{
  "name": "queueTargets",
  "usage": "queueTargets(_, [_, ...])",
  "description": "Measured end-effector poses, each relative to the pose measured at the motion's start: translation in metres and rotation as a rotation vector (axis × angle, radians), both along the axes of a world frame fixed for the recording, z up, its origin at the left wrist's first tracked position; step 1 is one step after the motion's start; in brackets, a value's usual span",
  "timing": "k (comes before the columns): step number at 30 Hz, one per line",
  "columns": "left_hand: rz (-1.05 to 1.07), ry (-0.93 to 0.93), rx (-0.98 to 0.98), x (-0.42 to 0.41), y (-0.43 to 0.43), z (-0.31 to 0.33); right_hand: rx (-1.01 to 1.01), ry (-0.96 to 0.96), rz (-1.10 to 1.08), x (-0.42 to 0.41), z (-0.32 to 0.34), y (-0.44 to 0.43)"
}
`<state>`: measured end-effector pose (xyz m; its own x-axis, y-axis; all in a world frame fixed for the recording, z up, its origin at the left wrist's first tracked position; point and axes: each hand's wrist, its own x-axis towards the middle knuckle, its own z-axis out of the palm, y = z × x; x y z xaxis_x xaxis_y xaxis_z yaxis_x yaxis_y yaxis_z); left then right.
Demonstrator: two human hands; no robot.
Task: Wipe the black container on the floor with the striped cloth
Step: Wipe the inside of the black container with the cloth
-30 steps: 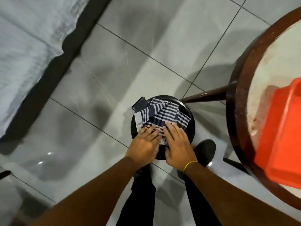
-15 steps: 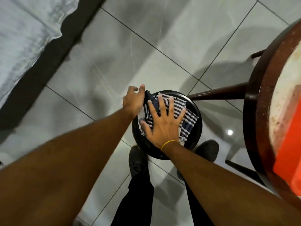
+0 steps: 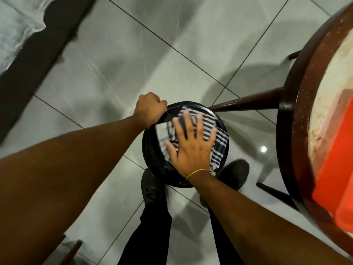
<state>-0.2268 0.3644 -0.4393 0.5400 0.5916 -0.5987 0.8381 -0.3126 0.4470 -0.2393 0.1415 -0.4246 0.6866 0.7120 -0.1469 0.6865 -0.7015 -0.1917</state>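
A round black container stands on the grey tiled floor just in front of my feet. A navy-and-white striped cloth lies spread over its top. My right hand presses flat on the cloth with its fingers spread; a yellow band circles the wrist. My left hand is closed in a fist over the container's far left rim, gripping it. The part of the container beneath the cloth and hand is hidden.
A round dark wooden table with splayed legs stands close on the right, one leg reaching over to the container. An orange plastic object sits on the tabletop. My dark shoes flank the container. A dark strip and pale fabric lie at far left.
My left hand left the cloth, reached to the container's far left rim and closed on it. My right hand slid forward and spread flat across the cloth.
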Motion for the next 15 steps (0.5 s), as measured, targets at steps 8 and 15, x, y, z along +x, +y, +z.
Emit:
queueTargets(8, [0.130, -0.020, 0.101, -0.002, -0.010, 0.003, -0.023, 0.156, -1.058, -0.036, 0.012, -0.006])
queueTargets(15, [0.006, -0.052, 0.149, -0.001, -0.011, -0.001, -0.055, 0.116, -0.963, -0.038, 0.009, 0.002])
